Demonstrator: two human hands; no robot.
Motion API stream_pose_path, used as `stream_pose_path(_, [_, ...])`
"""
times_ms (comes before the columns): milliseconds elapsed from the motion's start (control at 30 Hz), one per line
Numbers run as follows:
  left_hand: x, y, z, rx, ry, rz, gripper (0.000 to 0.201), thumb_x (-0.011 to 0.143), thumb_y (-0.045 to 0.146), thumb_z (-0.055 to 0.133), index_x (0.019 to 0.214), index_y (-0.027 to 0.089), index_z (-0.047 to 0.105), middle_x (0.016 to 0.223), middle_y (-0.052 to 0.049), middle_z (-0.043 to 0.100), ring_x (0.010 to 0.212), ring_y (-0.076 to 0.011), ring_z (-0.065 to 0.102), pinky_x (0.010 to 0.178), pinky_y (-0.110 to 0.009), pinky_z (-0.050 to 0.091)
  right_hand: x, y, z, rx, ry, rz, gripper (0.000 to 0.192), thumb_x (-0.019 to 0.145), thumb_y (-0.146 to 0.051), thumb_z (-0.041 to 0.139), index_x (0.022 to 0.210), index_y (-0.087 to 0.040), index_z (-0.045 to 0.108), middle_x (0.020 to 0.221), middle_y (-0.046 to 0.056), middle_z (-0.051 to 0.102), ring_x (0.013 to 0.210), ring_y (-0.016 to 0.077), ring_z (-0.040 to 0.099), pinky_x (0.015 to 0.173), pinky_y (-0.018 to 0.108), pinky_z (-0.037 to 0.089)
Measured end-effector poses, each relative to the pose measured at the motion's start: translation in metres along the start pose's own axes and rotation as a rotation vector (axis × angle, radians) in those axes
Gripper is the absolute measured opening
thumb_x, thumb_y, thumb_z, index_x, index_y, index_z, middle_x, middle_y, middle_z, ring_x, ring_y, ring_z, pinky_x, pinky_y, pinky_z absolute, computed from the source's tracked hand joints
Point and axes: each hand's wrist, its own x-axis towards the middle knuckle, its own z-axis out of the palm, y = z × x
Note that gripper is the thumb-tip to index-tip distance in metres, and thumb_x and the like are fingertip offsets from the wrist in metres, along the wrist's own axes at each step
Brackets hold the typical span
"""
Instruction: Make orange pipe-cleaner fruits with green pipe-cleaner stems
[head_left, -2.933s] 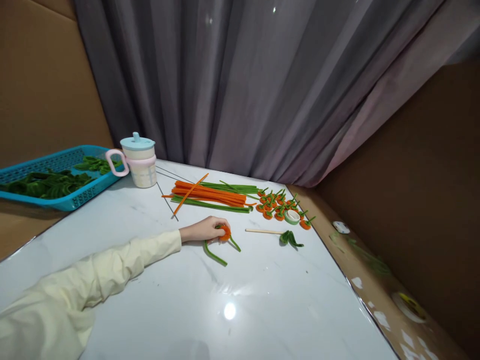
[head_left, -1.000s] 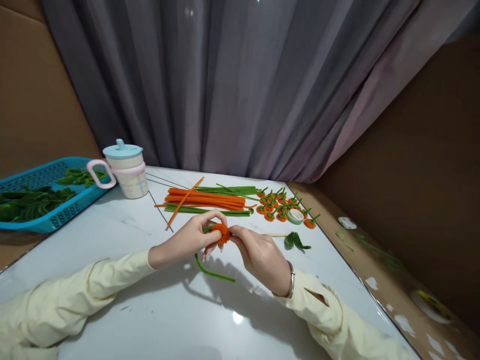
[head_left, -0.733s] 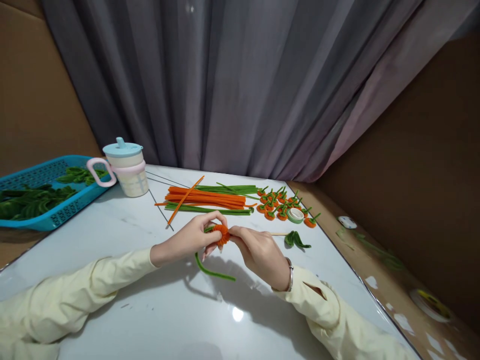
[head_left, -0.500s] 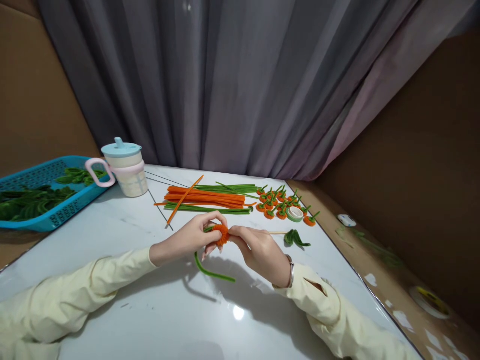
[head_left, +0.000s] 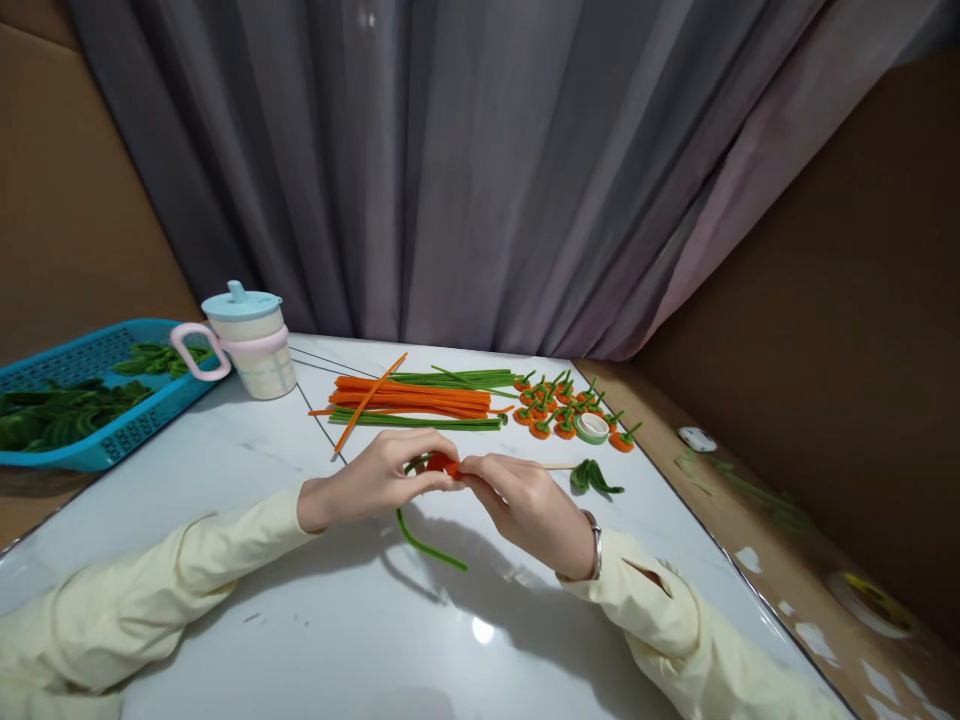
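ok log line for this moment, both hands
left hand: pinching orange coil | right hand: pinching same coil | green stem: trailing onto table

My left hand (head_left: 379,478) and right hand (head_left: 517,497) are closing over the orange coil (head_left: 442,463), so I am seeing only a sliver of it between the fingertips. The green stem (head_left: 424,540) is disappearing up under my left palm. The blue tray (head_left: 112,432) is running off the left edge of the picture. The small orange pieces (head_left: 559,410) are looking too tiny for me to make out singly. Both my sleeves are getting cut off at the bottom edge.
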Motion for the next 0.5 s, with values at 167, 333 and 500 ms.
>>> stream_pose_path(167, [-0.0005,0.0035,0.0003,-0.238,-0.008,-0.172,0.005,0.079,0.022,0.062,0.078,0.018,0.06,0.069,0.002,0.06,0.062,-0.0113,0.054,0.058,-0.021,0.044,0.0035,-0.0039,-0.0032,0.138,0.032,0.047,0.01,0.093,-0.016,0.044,0.091,-0.018,0.054,0.076,0.002,0.068,0.062,0.0115,0.062,0.057,0.021,0.048])
stream_pose_path(333, [-0.0003,0.0035,0.0,-0.38,0.005,-0.223,0.007,0.076,0.02,0.066,0.077,0.016,0.06,0.069,0.001,0.061,0.064,-0.0111,0.057,0.06,-0.022,0.046,0.0034,-0.0056,-0.0036,0.157,0.038,0.051,0.007,0.091,-0.016,0.047,0.093,-0.018,0.054,0.083,0.004,0.068,0.069,0.0125,0.063,0.061,0.022,0.05])
stream_pose_path(500, [-0.0014,0.0041,0.0002,-0.407,0.028,-0.252,0.008,0.075,0.02,0.067,0.077,0.016,0.06,0.07,0.002,0.062,0.064,-0.011,0.058,0.06,-0.022,0.047,0.0006,-0.005,-0.0011,0.085,0.053,0.075,0.01,0.093,-0.019,0.042,0.094,-0.018,0.052,0.081,0.004,0.066,0.07,0.0141,0.063,0.062,0.025,0.05])
